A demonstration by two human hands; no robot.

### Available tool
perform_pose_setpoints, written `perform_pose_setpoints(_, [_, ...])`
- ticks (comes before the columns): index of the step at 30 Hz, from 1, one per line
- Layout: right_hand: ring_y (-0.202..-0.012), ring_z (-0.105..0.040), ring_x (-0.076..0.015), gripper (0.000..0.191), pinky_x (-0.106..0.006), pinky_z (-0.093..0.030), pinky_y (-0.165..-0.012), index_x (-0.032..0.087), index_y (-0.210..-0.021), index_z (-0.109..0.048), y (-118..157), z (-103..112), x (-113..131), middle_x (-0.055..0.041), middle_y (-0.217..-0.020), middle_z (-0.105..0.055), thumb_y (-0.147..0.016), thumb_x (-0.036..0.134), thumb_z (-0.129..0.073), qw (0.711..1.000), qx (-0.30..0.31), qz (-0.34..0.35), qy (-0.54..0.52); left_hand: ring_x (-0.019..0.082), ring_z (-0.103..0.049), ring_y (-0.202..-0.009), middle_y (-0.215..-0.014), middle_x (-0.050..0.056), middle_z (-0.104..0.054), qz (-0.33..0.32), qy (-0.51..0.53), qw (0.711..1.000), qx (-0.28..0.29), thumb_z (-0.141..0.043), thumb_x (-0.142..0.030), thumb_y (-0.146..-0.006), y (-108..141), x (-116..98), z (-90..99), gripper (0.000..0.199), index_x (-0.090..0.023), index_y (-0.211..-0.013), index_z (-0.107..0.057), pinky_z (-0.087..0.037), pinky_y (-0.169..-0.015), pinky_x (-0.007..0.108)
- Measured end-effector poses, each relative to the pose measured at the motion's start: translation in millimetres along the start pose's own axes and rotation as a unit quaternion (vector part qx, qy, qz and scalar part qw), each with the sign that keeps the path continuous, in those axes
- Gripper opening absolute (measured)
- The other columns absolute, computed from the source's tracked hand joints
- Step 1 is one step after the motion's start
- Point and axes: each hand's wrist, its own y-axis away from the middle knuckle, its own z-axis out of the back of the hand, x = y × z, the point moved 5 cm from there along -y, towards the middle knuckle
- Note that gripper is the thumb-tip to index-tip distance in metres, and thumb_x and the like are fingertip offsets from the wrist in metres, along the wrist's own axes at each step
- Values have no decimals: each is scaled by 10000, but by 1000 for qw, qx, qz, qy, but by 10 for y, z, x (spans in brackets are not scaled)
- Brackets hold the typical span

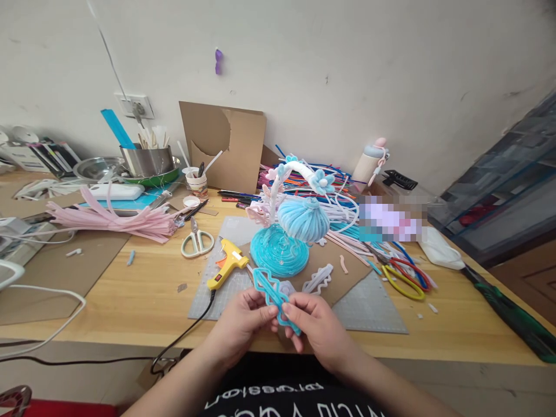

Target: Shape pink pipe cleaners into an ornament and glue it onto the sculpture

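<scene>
Between my two hands is a light-blue pipe-cleaner piece (273,294) with a wavy edge, tilted down to the right. My left hand (248,317) pinches it on its left side, and my right hand (313,321) grips its lower right part. Just beyond stands a lamp-shaped pipe-cleaner craft: a round blue base (280,255), a white curved stem (273,194) with flowers, and a hanging pale-blue shade (304,220). A white wavy-edged piece (318,279) lies right of my hands. Behind my fingers a pale lilac piece (285,287) is partly hidden.
A yellow glue gun (226,265) lies left on the grey cutting mat (369,307), its cord trailing off the front edge. Scissors (197,242), pink pipe cleaners (113,217), yellow-and-red-handled pliers (403,281) and a cardboard sheet (243,145) surround the work.
</scene>
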Motion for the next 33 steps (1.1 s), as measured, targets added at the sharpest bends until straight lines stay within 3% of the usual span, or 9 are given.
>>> perform_pose_setpoints(6, [-362, -449, -55, 356, -177, -329, -367, 135, -652, -557, 15, -13, 16, 16, -556, -546, -819, 449, -541, 1000, -15, 8, -11, 89, -544, -517, -596, 19, -642, -13, 13, 1000, -10, -778, -274, -622, -1, 55, -12, 226, -115, -681, -629, -413, -536, 203])
perform_pose_setpoints(14, [-393, -476, -75, 355, -206, -359, -413, 147, -637, -549, 46, 1, 112, 17, -565, -534, -830, 443, -512, 995, -53, 43, 67, 83, -543, -492, -585, 13, -640, -8, 25, 999, -30, -767, -270, -636, 12, 53, -22, 222, -125, -689, -607, -408, -504, 191])
perform_pose_setpoints(27, [-412, -489, -82, 340, -205, -371, -423, 158, -633, -508, 42, -36, 92, 9, -589, -541, -843, 426, -489, 996, -34, 45, 72, 80, -541, -481, -582, -16, -608, -34, 14, 998, -48, -770, -275, -632, -11, 72, 23, 255, -138, -705, -568, -396, -449, 171])
perform_pose_setpoints(33, [-403, -493, -76, 342, -198, -379, -421, 149, -643, -525, 38, -49, 72, 8, -594, -555, -846, 421, -488, 996, -22, 45, 72, 76, -542, -486, -616, -19, -601, -54, 18, 998, -30, -757, -286, -650, -35, 95, 4, 250, -141, -748, -579, -374, -428, 162])
